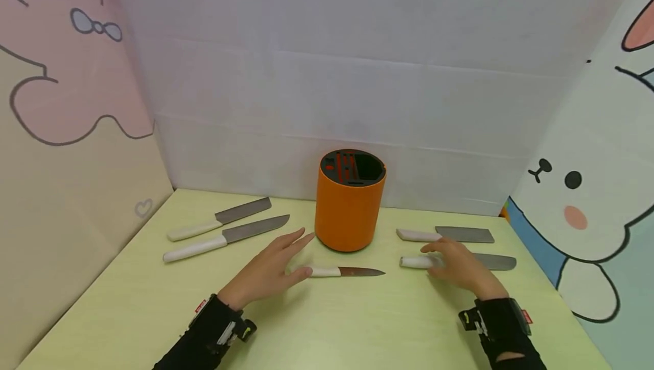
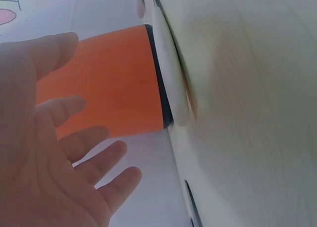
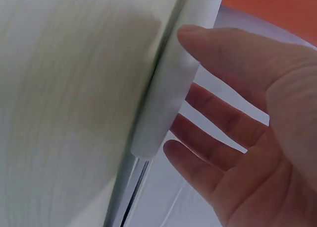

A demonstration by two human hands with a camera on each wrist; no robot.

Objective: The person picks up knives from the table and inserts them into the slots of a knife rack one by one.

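My left hand [image 1: 273,268], fingers spread, hovers left of an orange knife block [image 1: 347,217]. Its thumb overlaps the handle end of a small paring knife [image 1: 360,272] lying in front of the block. In the left wrist view, a gap shows between the fingers [image 2: 119,185] and that knife's white handle [image 2: 171,73]. Over on the right, my right hand [image 1: 457,265] reaches over the white handle [image 1: 415,262] of the nearer large knife. The right wrist view has its thumb [image 3: 198,38] at this handle [image 3: 166,93] and its loosely bent fingers beyond.
Behind the right hand lies a cleaver-like knife [image 1: 467,234] with a white handle. Two more knives, a square-bladed one [image 1: 245,210] and a pointed one [image 1: 258,228], lie at the left. The block has a black slotted top [image 1: 352,167] and stands near the back wall [image 1: 286,103].
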